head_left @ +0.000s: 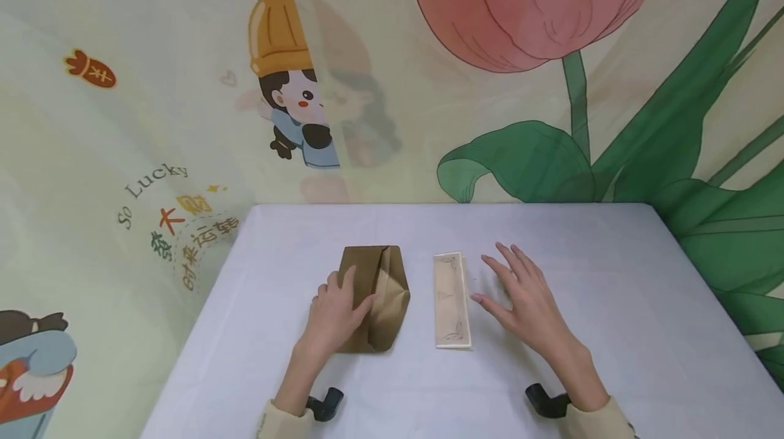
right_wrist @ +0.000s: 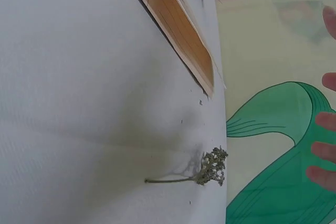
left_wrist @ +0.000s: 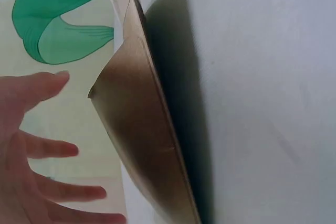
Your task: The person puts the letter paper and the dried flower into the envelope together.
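Note:
A brown paper envelope (head_left: 390,289) with a creased, raised flap lies on the white table. Over its left part hovers my left hand (head_left: 333,313), its fingers spread and apart from the paper in the left wrist view. To the right of the envelope lies a narrow folded cream card (head_left: 452,299) with scroll ornaments at its ends. My right hand (head_left: 533,306) is held in the air just right of that card, fingers extended, holding nothing. Below it, a small dried flower sprig (right_wrist: 210,167) rests on the cloth in the right wrist view, mostly hidden by the hand in the head view.
White cloth covers the table (head_left: 245,350). A few tiny dark crumbs (right_wrist: 200,102) lie between card and sprig. Behind the table hangs a printed curtain (head_left: 392,85) with a large flower and cartoon figures. Black wrist devices (head_left: 326,403) sit below both hands.

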`<state>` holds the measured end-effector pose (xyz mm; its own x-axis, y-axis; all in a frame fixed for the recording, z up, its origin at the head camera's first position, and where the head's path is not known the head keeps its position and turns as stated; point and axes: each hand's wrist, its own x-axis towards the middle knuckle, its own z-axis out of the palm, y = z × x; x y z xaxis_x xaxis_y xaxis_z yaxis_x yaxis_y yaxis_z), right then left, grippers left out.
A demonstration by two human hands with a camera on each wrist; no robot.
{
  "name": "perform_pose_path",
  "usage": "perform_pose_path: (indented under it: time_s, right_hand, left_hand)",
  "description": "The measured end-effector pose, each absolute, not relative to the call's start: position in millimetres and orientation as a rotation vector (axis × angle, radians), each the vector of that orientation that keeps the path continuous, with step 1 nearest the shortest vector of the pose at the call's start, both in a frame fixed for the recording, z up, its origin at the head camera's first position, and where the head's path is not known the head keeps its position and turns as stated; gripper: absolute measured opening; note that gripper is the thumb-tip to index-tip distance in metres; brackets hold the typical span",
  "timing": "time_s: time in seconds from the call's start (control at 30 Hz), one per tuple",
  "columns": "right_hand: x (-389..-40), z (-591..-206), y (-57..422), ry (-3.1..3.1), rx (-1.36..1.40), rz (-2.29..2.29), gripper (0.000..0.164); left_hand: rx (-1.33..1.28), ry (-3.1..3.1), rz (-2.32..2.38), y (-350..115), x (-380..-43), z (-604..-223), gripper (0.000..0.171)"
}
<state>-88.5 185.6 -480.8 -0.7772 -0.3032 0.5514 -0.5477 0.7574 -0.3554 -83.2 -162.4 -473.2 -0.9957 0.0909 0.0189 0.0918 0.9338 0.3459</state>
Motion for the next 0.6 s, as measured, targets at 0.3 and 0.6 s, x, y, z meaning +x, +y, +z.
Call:
perform_pose_path:
  time_s: [0.3,0.6]
  right_hand:
    - [-85.6,-484.8,180.6,-2.540,0.661,0.743,0.068]
    - [-85.0,-496.7,161.0,-2.506,0.762,0.794,0.059]
  left_hand:
    - [-0.032,-3.191,-0.647,-157.4,-80.4,-481.1,0.065]
    - [0.051,-3.180,-0.654,-156.3,-75.8,-484.5,0.054]
